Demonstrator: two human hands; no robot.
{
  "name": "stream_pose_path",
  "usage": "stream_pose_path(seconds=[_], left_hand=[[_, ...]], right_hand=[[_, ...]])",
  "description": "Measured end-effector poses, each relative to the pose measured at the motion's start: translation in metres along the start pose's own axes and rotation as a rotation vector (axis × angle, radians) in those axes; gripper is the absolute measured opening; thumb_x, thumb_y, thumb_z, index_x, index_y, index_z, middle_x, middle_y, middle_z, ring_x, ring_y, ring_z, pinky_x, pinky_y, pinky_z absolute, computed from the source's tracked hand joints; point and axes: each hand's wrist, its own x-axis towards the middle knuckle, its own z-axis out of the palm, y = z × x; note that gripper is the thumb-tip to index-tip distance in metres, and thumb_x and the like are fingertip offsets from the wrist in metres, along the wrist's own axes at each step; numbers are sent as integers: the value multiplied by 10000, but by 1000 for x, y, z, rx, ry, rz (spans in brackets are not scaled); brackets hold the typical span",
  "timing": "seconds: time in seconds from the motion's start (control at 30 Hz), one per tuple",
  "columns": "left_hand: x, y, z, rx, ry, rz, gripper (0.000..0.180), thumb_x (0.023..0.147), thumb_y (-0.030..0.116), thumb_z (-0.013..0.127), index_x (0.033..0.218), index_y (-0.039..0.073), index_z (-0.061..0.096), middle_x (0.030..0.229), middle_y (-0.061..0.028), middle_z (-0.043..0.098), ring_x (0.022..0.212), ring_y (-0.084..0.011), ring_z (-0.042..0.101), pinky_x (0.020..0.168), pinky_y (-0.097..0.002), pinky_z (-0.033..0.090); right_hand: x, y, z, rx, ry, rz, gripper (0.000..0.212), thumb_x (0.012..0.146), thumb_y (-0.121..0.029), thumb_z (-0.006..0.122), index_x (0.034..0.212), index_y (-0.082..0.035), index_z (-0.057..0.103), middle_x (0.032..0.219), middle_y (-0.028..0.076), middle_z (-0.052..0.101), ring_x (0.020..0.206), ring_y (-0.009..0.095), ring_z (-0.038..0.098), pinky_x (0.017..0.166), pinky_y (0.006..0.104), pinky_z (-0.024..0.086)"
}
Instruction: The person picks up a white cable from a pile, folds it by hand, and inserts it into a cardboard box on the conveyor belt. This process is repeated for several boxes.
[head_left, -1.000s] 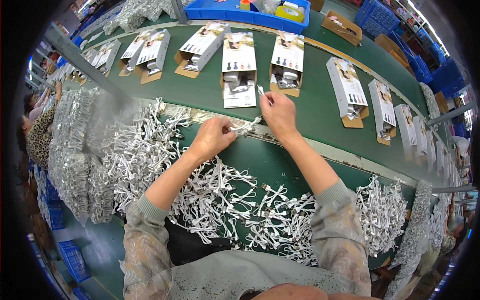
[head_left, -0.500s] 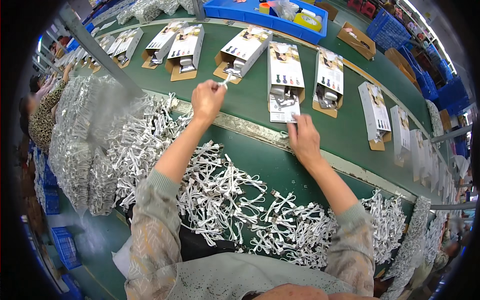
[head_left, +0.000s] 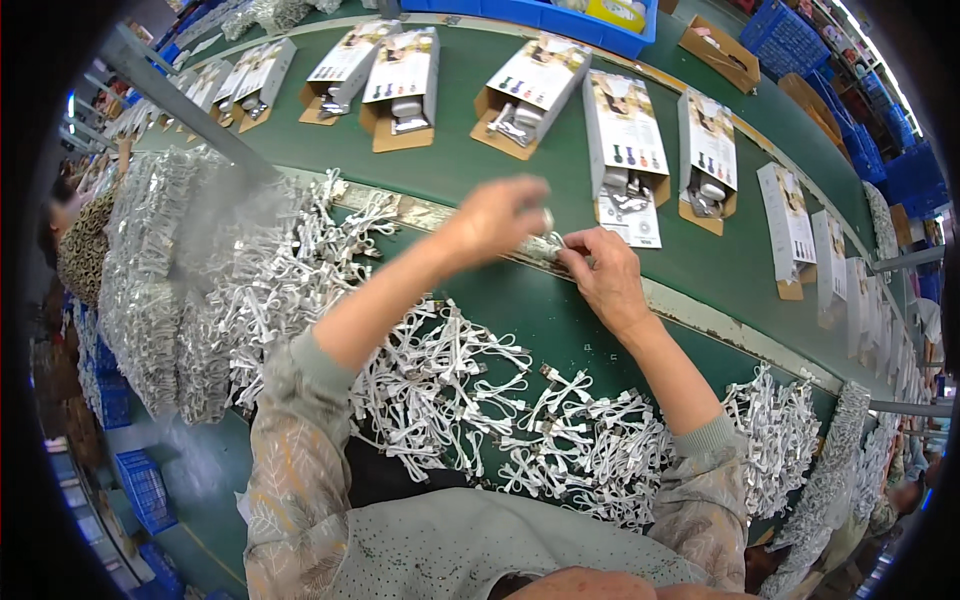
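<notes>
My right hand (head_left: 606,272) is over the metal edge strip, thumb and fingers pinched on a short white cable (head_left: 555,239). My left hand (head_left: 500,215), smeared by motion, is just left of that cable; whether it touches it I cannot tell. Beyond it stands an open-ended white printed box (head_left: 540,72) with a white cable (head_left: 515,122) at its mouth. Another box (head_left: 625,120), beyond my right hand, has a folded leaflet (head_left: 630,225) and bagged parts sticking out. A heap of short white cables (head_left: 440,380) lies between my forearms.
More open boxes (head_left: 402,75) line the green belt (head_left: 330,150) on both sides. Packed bundles of bagged cables (head_left: 150,290) rise at the left beside a metal post (head_left: 190,100). A blue tray (head_left: 540,22) sits at the back. Another person (head_left: 85,240) is at far left.
My left hand has moved back from the box, toward my right hand; the cable it held now lies in the box mouth. My right hand has closed on another cable. The boxes have shifted right.
</notes>
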Motion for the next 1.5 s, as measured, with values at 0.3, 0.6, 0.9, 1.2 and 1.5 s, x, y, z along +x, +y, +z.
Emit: stream_pose_path(seconds=[0.3, 0.6, 0.9, 1.2, 1.5], left_hand=[[-44, -37, -25, 412, 519, -11, 109, 756, 162, 629, 716, 67, 592, 758, -115, 609, 674, -313, 612, 609, -421, 489], [36, -131, -53, 856, 571, -156, 63, 812, 104, 546, 812, 42, 539, 811, -151, 605, 745, -353, 622, 651, -437, 510], [-5, -74, -93, 899, 112, -415, 315, 761, 92, 571, 1076, 75, 569, 1110, -142, 594, 1000, -328, 597, 839, -430, 495], [-57, -74, -85, 99, -52, -378, 184, 758, 147, 671, 832, -21, 692, 640, -56, 620, 597, -106, 553, 574, -270, 458], [-18, -80, -94, 158, 206, -393, 252, 780, 236, 653, 726, -11, 658, 585, -127, 601, 555, -214, 605, 577, -352, 473]], right_hand=[[-21, 4, 30, 108, 68, -118, 126, 790, -78, 674, 860, -31, 582, 735, 111, 562, 620, 231, 575, 521, 313, 449], [-34, 6, 40, -28, 60, -114, 153, 775, -96, 667, 709, -49, 536, 644, 105, 522, 591, 281, 545, 541, 372, 446], [-33, 14, 34, -55, 69, -87, 141, 760, -80, 659, 703, -46, 535, 651, 108, 532, 595, 282, 547, 541, 371, 445], [-21, 22, 50, -73, 86, -109, 155, 767, -99, 656, 699, -46, 528, 650, 109, 535, 599, 284, 557, 543, 372, 453], [-23, 9, 51, -70, 90, -103, 145, 770, -93, 657, 707, -45, 536, 643, 110, 526, 581, 283, 545, 531, 367, 442]])
